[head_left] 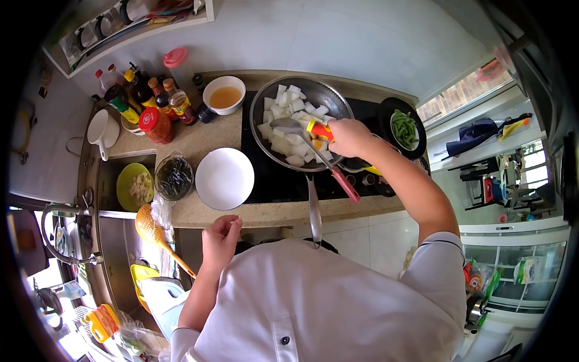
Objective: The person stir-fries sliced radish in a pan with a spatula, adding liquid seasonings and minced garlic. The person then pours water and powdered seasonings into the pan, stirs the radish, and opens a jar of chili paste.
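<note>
My right hand (351,139) is wrapped around a small red and yellow seasoning bottle (319,130), tipped over the wok (335,99). White chunks of a cut vegetable (280,145) fill much of the wok. Its metal handle (314,211) points towards me. A spatula (345,184) with a pinkish-red handle leans in the wok, its blade on the chunks below the bottle. My left hand (221,238) is closed, fingers curled with nothing visible in them, just off the counter's front edge. Nearest to it stands a white bowl (225,178).
Green beans (404,129) sit in a dish at the right. At the back left are several sauce bottles (160,96) and a bowl of amber liquid (224,96). A bowl of dark strips (174,177) and an orange skimmer (152,229) are near the sink (111,187).
</note>
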{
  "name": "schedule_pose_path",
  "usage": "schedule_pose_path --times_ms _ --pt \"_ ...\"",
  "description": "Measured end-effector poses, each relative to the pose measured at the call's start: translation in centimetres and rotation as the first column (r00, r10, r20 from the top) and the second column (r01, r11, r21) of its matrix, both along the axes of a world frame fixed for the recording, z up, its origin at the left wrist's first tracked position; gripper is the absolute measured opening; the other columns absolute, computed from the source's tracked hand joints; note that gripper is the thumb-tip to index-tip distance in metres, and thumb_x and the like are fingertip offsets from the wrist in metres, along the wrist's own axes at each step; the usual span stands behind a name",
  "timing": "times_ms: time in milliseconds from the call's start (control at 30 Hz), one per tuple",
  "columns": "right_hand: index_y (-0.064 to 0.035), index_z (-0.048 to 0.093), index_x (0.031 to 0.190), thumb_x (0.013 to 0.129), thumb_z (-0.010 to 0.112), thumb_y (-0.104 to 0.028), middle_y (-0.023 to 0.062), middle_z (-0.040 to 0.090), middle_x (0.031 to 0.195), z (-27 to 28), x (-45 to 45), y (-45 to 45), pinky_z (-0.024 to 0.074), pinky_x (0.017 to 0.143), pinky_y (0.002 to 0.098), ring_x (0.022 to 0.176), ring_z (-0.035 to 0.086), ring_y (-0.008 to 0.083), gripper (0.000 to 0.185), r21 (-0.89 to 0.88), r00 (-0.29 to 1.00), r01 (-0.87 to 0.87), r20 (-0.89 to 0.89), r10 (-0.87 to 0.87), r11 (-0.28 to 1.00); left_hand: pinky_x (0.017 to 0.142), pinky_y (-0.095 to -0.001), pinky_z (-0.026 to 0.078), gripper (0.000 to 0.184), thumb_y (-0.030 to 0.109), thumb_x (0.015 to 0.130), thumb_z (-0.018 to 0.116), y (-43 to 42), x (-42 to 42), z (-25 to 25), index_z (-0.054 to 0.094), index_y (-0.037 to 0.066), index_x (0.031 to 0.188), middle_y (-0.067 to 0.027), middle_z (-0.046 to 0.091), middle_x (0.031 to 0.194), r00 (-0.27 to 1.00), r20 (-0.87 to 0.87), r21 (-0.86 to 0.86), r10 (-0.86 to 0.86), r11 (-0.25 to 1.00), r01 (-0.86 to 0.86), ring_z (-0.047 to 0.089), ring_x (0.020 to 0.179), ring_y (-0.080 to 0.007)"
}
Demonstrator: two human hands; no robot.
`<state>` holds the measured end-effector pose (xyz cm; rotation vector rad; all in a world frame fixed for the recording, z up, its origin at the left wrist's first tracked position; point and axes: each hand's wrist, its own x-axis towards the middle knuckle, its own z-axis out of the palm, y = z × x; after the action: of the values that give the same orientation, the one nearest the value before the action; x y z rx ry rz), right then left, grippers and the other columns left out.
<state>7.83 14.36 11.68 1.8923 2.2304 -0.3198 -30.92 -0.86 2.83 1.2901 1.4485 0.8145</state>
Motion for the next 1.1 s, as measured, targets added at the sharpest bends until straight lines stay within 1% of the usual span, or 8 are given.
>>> schedule_pose_path --times_ms 67,133,233,333,667,833,933,1100 --pt "-0.0012 0.068 0.100 0.077 0.072 -0.017 0.0215 0.073 0.094 -0.4 -0.5 -0.2 0.0572 0.079 0.0506 0.087 0.072 0.0413 0.028 -0.004 1.000 -0.013 0.005 0.013 1.000 0.050 -0.0249 0.040 0.020 0.016 0.097 0.072 -0.1 -0.1 0.5 0.073 -0.003 0.102 -0.0006 0.059 0.060 1.000 -0.010 -0.006 0.005 1.000 -0.006 0.048 0.053 -0.0049" --pt "-0.0014 0.068 0.099 0.077 0.073 -0.016 0.0207 0.073 0.094 -0.6 -1.0 -0.3 0.0572 0.079 0.0506 0.088 0.072 0.0408 0.027 -0.038 1.000 -0.001 0.027 0.002 0.999 0.050 -0.0251 0.040 0.019 0.016 0.097 0.072 -0.2 -0.3 0.5 0.073 -0.003 0.101 -0.0008 0.059 0.060 1.000 -0.021 -0.011 0.011 1.000 -0.011 0.048 0.053 -0.0050" --pt "-0.0017 0.068 0.099 0.077 0.073 -0.016 0.0201 0.074 0.094 -0.8 -1.2 -0.5 0.0571 0.080 0.0505 0.089 0.072 0.0402 0.027 -0.034 0.999 -0.039 0.032 0.040 0.999 0.051 -0.0249 0.040 0.020 0.016 0.097 0.073 -0.5 -0.5 -0.2 0.073 -0.003 0.101 -0.0007 0.059 0.060 0.999 -0.006 0.002 0.034 0.999 -0.034 0.049 0.054 -0.0051" --pt "-0.0019 0.068 0.100 0.077 0.073 -0.016 0.0197 0.074 0.095 -1.0 -1.5 -0.5 0.0571 0.081 0.0501 0.090 0.072 0.0398 0.027 -0.059 0.998 -0.035 0.040 0.037 0.998 0.051 -0.0248 0.041 0.020 0.016 0.097 0.073 -0.6 -0.7 -0.4 0.073 -0.003 0.100 -0.0010 0.060 0.061 0.999 0.001 0.021 0.044 0.999 -0.044 0.050 0.054 -0.0051" --pt "-0.0021 0.068 0.101 0.078 0.072 -0.015 0.0196 0.074 0.094 -0.9 -1.6 -0.7 0.0574 0.081 0.0497 0.090 0.072 0.0395 0.027 -0.069 0.996 -0.032 0.079 0.037 0.997 0.052 -0.0252 0.042 0.023 0.019 0.097 0.073 -0.5 -1.0 -0.4 0.073 -0.003 0.102 -0.0012 0.062 0.061 0.999 -0.008 -0.014 0.035 0.999 -0.035 0.050 0.054 -0.0058" --pt "-0.0025 0.070 0.099 0.078 0.072 -0.015 0.0199 0.074 0.094 -1.1 -0.9 -1.1 0.0578 0.080 0.0497 0.090 0.073 0.0390 0.025 -0.073 0.995 -0.049 0.083 0.055 0.996 0.052 -0.0252 0.042 0.022 0.019 0.097 0.073 -0.5 -1.0 -0.5 0.073 -0.003 0.102 -0.0010 0.061 0.061 1.000 -0.013 -0.004 0.022 1.000 -0.022 0.050 0.054 -0.0058" --pt "-0.0028 0.070 0.097 0.078 0.071 -0.014 0.0196 0.074 0.093 -1.3 -1.0 -1.0 0.0578 0.080 0.0494 0.090 0.073 0.0385 0.023 -0.065 0.993 -0.063 0.094 0.069 0.996 0.051 -0.0252 0.042 0.022 0.019 0.097 0.073 -0.4 -0.7 -0.2 0.073 -0.003 0.103 -0.0010 0.060 0.060 1.000 -0.004 -0.026 0.017 1.000 -0.017 0.050 0.053 -0.0058" --pt "-0.0035 0.070 0.098 0.078 0.071 -0.014 0.0181 0.074 0.095 -0.7 -1.9 -0.1 0.0578 0.081 0.0485 0.091 0.073 0.0382 0.022 -0.068 0.994 -0.050 0.095 0.057 0.996 0.051 -0.0254 0.042 0.023 0.019 0.097 0.073 -0.4 -0.5 0.0 0.073 -0.003 0.103 -0.0012 0.061 0.061 1.000 -0.009 -0.019 0.012 1.000 -0.013 0.050 0.052 -0.0062"
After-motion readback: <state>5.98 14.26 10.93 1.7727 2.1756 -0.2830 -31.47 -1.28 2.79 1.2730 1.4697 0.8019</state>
